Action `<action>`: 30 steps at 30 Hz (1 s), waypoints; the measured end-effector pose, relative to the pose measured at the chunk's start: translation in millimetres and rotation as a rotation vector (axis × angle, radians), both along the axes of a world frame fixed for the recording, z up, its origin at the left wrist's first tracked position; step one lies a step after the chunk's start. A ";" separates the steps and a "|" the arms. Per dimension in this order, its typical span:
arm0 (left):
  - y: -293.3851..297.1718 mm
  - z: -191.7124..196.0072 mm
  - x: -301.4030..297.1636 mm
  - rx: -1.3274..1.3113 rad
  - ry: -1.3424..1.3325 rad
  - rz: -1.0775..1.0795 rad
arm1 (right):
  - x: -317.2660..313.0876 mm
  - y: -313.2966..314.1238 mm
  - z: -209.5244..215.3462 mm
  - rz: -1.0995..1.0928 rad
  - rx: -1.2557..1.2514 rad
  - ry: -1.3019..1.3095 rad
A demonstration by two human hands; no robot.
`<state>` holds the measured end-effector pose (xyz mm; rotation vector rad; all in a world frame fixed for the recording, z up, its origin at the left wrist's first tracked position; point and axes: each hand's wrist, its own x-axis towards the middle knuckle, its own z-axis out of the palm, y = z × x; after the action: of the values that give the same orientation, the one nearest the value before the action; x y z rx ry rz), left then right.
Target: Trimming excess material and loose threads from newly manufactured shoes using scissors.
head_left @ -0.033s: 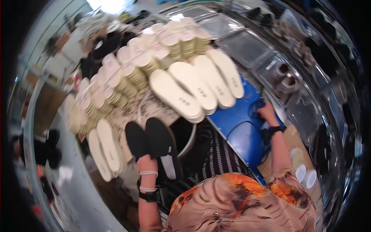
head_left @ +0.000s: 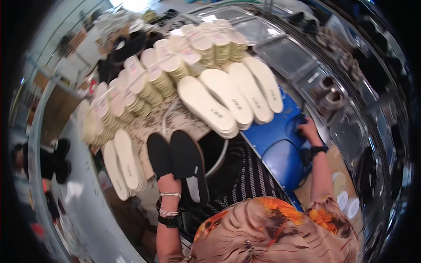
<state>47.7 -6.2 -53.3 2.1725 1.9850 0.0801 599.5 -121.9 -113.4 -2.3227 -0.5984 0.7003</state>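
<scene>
Sorting footwear at a bench heaped with parts, the person works with both arms out. Largest, fanning away beyond both hands, are the bundled stacks of cream foam insoles [head_left: 175, 65], and nearer, 4 loose cream insoles [head_left: 232, 101] lie overlapped just ahead of the right hand. Under that right hand [head_left: 308, 130] sits a blue plastic crate [head_left: 280, 153]; the fingers curl over something dark on its far edge, but whether they grip it I cannot tell. The left hand [head_left: 169, 181], beaded bands and a watch at its wrist, closes around the heels of 2 black fabric slip-on shoes [head_left: 177, 158], held side by side with toes pointing away toward the stacks. By my reading, the step in hand is carrying the pair while the other hand fetches a part. The next move likely calls for a firm hold on both heels so neither shoe slips.
</scene>
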 end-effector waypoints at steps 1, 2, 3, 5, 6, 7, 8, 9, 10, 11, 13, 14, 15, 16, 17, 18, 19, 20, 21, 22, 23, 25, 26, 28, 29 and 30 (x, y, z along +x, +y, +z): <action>-7.7 4.2 -13.3 0.012 -0.083 -0.014 | -7.1 -1.3 18.6 -0.060 0.134 0.389; -14.6 8.9 -25.2 0.020 -0.085 0.019 | -9.6 -14.3 14.7 -0.190 0.548 0.760; -24.9 13.7 -39.8 0.138 -0.341 -0.117 | -33.2 -12.5 29.3 -0.161 0.731 0.925; -35.1 23.8 -51.5 0.288 -0.809 -0.276 | -83.0 -13.7 77.7 0.020 0.776 0.870; -39.6 15.3 -83.1 -0.021 -0.734 -0.285 | -105.7 -15.7 98.9 0.144 0.801 0.845; -41.3 26.4 -83.8 0.003 -0.794 -0.292 | -117.0 -9.8 104.0 0.319 0.764 0.948; -47.4 51.6 -84.0 0.034 -0.841 -0.288 | -128.1 3.6 108.0 0.504 0.720 1.062; -51.2 75.7 -81.0 0.065 -0.750 -0.341 | -151.3 16.8 119.5 0.550 0.570 1.080; -44.8 65.5 -84.6 0.052 -0.765 -0.371 | -177.1 25.3 129.5 0.567 0.427 1.073; -46.7 61.2 -95.4 0.059 -0.697 -0.432 | -203.0 35.5 133.1 0.653 0.435 1.150; -52.1 64.1 -111.7 0.036 -0.604 -0.525 | -248.1 51.6 133.8 0.930 0.480 0.981; -60.0 75.1 -116.0 0.033 -0.594 -0.514 | -266.9 61.6 133.8 1.128 0.511 0.737; -56.2 70.7 -115.5 0.042 -0.566 -0.546 | -277.8 66.6 143.7 1.235 0.496 0.416; -56.3 73.1 -115.3 0.055 -0.525 -0.565 | -285.5 71.8 155.7 1.338 0.475 0.104; -58.8 80.3 -113.9 0.060 -0.519 -0.545 | -291.4 75.6 158.1 1.390 0.529 -0.083; -59.5 84.4 -114.1 0.055 -0.518 -0.538 | -293.4 77.8 160.2 1.395 0.526 -0.076; -60.1 87.6 -114.3 0.062 -0.505 -0.526 | -295.0 80.0 161.9 1.421 0.517 -0.191; -59.5 88.5 -114.2 0.073 -0.494 -0.514 | -296.3 82.2 162.2 1.447 0.507 -0.311; -58.7 89.3 -115.0 0.070 -0.495 -0.504 | -296.7 83.0 160.2 1.445 0.517 -0.330; -57.8 90.1 -116.8 0.061 -0.477 -0.532 | -295.9 84.0 156.1 1.455 0.515 -0.323; -54.4 87.3 -118.3 0.049 -0.464 -0.567 | -293.6 84.6 149.4 1.460 0.481 -0.301; -48.4 79.2 -121.4 -0.004 -0.434 -0.573 | -288.0 81.8 142.5 1.469 0.440 -0.273; -58.0 89.2 -126.1 -0.044 -0.370 -0.546 | -291.1 79.1 144.8 1.462 0.382 -0.128; -48.7 76.7 -125.7 -0.030 -0.388 -0.508 | -290.3 67.0 147.4 1.395 0.269 0.027; -45.9 76.3 -124.1 -0.012 -0.391 -0.473 | -289.3 62.3 146.1 1.437 0.360 0.001; -44.2 77.0 -121.6 -0.012 -0.386 -0.467 | -289.4 58.2 144.8 1.474 0.451 -0.025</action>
<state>-73.9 -50.5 23.7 2.3343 1.2449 0.3820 310.2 -63.7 31.3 -1.1567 -2.2277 0.9507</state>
